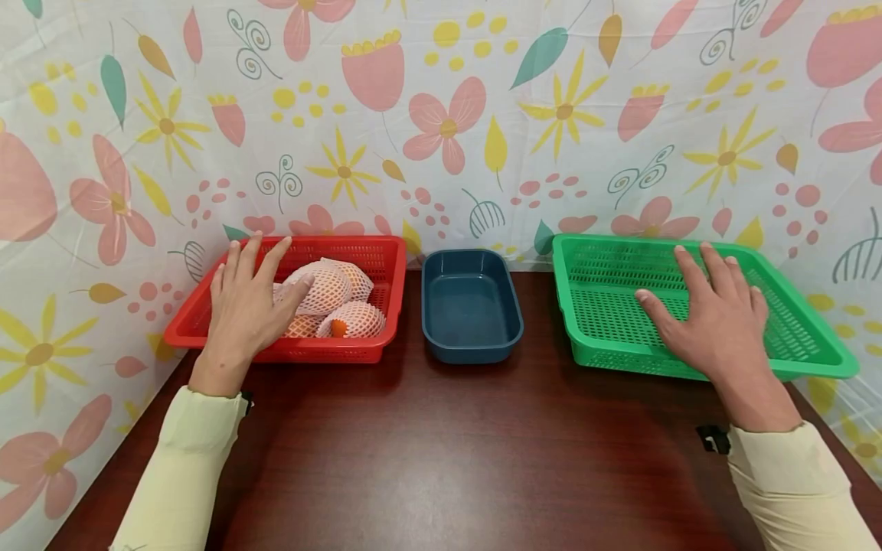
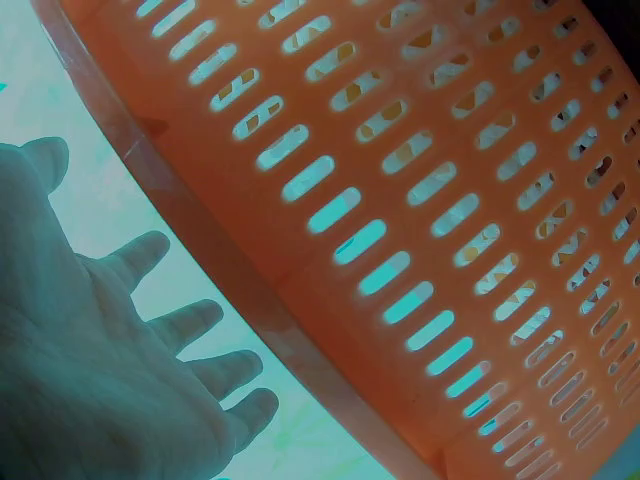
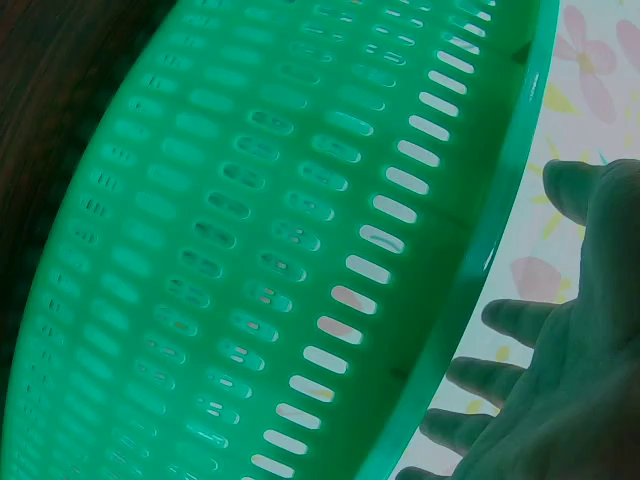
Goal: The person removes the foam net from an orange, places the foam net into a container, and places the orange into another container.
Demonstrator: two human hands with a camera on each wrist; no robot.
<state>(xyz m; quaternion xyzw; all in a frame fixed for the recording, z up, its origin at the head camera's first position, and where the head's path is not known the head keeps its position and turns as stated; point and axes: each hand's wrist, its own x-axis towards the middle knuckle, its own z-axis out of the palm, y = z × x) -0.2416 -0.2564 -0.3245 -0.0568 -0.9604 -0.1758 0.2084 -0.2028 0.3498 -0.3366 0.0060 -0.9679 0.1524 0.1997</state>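
My left hand [image 1: 249, 302] hovers over the left part of a red plastic basket [image 1: 390, 291], fingers spread and holding nothing. Several round orange items in white foam net sleeves [image 1: 322, 294] lie in that basket, partly hidden behind the hand. Over the front of a green plastic basket [image 1: 572, 298] my right hand [image 1: 720, 321] is held with fingers spread, also holding nothing. No contents show in the green basket. In the left wrist view the red basket's slotted wall [image 2: 400, 200] fills most of the picture; the right wrist view shows the green basket's slotted side [image 3: 250, 230].
A dark blue rectangular tub [image 1: 472, 353] stands between the two baskets. All three sit along the back of a dark brown wooden table [image 1: 468, 444]. Behind and at the sides hangs a white cloth [image 1: 441, 99] with a flower print.
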